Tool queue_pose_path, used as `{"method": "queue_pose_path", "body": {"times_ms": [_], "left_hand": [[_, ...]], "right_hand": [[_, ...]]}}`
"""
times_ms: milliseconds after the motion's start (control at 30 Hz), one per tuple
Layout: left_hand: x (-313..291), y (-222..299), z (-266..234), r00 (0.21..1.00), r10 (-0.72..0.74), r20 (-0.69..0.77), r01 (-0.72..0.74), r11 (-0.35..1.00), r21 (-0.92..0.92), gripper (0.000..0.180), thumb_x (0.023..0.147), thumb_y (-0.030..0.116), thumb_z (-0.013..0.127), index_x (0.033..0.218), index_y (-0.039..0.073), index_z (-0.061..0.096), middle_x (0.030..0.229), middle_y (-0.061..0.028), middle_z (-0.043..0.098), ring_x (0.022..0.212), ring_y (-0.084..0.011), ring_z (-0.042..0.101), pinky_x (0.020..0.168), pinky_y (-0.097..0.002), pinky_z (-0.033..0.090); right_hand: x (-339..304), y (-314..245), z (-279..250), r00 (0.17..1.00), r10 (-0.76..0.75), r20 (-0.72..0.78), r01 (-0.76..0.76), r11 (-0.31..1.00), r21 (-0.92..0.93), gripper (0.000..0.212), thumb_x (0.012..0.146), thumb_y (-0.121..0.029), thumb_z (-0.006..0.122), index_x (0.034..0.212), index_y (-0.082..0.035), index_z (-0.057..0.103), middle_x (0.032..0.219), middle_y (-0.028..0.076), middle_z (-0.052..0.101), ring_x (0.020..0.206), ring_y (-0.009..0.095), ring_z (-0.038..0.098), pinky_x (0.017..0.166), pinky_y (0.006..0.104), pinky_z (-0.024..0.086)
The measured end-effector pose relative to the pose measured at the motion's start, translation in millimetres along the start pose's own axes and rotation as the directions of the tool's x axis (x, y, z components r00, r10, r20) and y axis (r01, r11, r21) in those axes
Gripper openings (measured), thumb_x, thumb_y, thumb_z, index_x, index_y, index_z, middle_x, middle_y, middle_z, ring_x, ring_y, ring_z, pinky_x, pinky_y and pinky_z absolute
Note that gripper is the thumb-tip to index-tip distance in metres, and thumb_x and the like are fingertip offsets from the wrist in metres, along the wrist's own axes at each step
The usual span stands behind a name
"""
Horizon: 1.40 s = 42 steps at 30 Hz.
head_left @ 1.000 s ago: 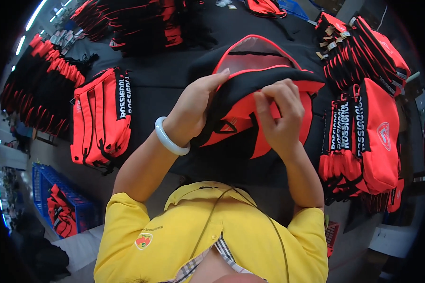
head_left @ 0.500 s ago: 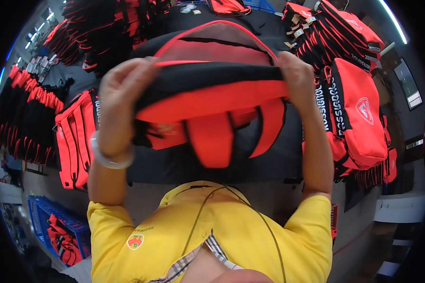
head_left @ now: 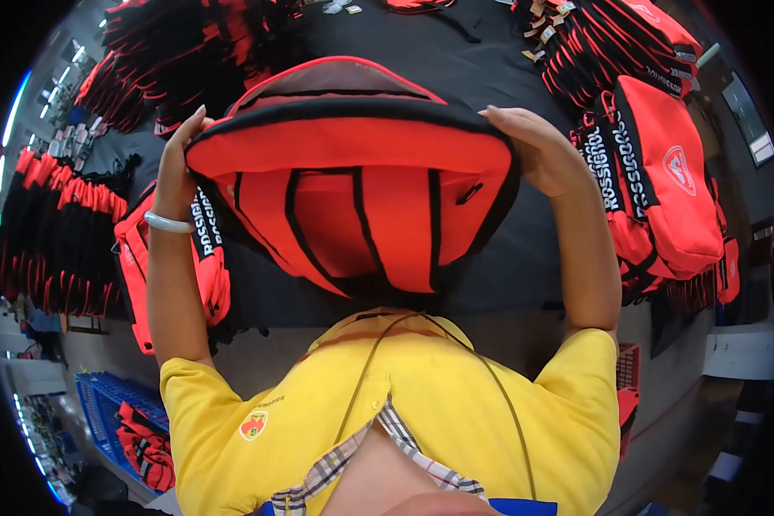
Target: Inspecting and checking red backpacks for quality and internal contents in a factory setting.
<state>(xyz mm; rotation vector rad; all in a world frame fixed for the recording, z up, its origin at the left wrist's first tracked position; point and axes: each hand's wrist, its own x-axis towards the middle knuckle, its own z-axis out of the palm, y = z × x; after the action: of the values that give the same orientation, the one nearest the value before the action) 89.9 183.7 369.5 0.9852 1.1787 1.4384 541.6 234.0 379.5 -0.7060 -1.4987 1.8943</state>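
A red and black backpack point(head_left: 335, 142) is raised over the dark table, its padded red shoulder straps point(head_left: 396, 224) facing me. Along its top, the mouth gapes and shows a greyish lining point(head_left: 331, 77). My left hand point(head_left: 181, 159) grips the left upper side of the bag, with fingertips at the edge and a pale bangle on the wrist. On the right upper corner, my right hand point(head_left: 542, 150) holds the other side, its fingers partly hidden behind the bag.
Stacks of red and black bags stand at the far left point(head_left: 189, 60), left point(head_left: 56, 232) and far right point(head_left: 611, 52). Filled red bags point(head_left: 671, 181) lie to the right, another red bag point(head_left: 138, 267) by my left forearm. A blue crate point(head_left: 116, 413) sits below left.
The backpack has tipped so its strap side faces me more fully, and its opening has narrowed. Both hands have shifted outward from the rim of the opening to the bag's sides.
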Motion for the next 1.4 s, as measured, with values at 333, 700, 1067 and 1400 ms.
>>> {"method": "queue_pose_path", "body": {"times_ms": [333,700,1067,1400], "left_hand": [[26,-14,-35,1.0,0.015,0.006,-0.015,1.0,0.0,0.04,0.098,0.039,0.049,0.084,0.005,0.064,0.078,-0.0021,0.065,0.072,-0.0102,0.061,0.069,-0.0219,0.047],[31,-14,-8,0.989,-0.128,0.077,0.134,0.988,-0.076,0.03,0.097,0.033,0.054,0.089,0.007,0.068,0.082,-0.0002,0.067,0.074,-0.0107,0.063,0.074,-0.025,0.048],[-4,-41,16,0.831,0.489,-0.267,-0.346,0.829,0.44,0.038,0.097,0.036,0.053,0.113,0.002,0.061,0.11,-0.0103,0.062,0.104,-0.0199,0.058,0.091,-0.0318,0.045],[-46,-60,68,0.907,0.347,0.241,-0.283,0.078,0.956,0.075,0.066,0.001,0.059,0.138,0.0,0.042,0.138,-0.027,0.043,0.12,-0.0438,0.049,0.1,-0.0434,0.044]], "right_hand": [[-3,6,18,0.995,-0.041,-0.094,0.053,0.991,0.123,0.024,0.096,-0.028,0.058,0.102,-0.005,0.063,0.093,-0.001,0.066,0.076,0.004,0.057,0.068,0.0176,0.044],[12,40,-11,0.957,-0.108,-0.27,0.17,0.962,0.216,0.022,0.097,-0.021,0.055,0.108,-0.003,0.063,0.098,0.003,0.068,0.085,0.009,0.065,0.078,0.0235,0.052],[25,50,-38,0.935,-0.072,-0.348,0.166,0.955,0.247,0.028,0.098,-0.017,0.051,0.116,0.002,0.061,0.109,0.01,0.068,0.099,0.017,0.066,0.09,0.0293,0.051],[51,40,-40,0.933,-0.133,-0.334,0.184,0.975,0.128,0.02,0.098,-0.017,0.054,0.109,-0.003,0.064,0.102,0.006,0.07,0.089,0.014,0.067,0.082,0.0272,0.053]]}}
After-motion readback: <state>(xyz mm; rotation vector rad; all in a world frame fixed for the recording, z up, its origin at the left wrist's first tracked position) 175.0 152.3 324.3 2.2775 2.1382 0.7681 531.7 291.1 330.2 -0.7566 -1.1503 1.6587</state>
